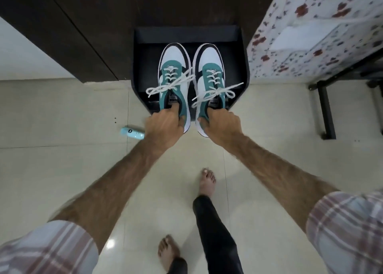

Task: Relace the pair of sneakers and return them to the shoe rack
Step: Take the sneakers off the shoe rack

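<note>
Fingers of the left hand [163, 126] and right hand [222, 126] are each hooked into a heel collar, gripping the left sneaker [174, 81] and right sneaker [211, 83] side by side, laced, toes pointing straight ahead over the black shoe rack [145, 66], looks ready to set down.

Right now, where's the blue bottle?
In the head view, the light blue bottle lies on its side on the tiled floor, just left of the left hand and below-left of the black shoe rack.
</note>
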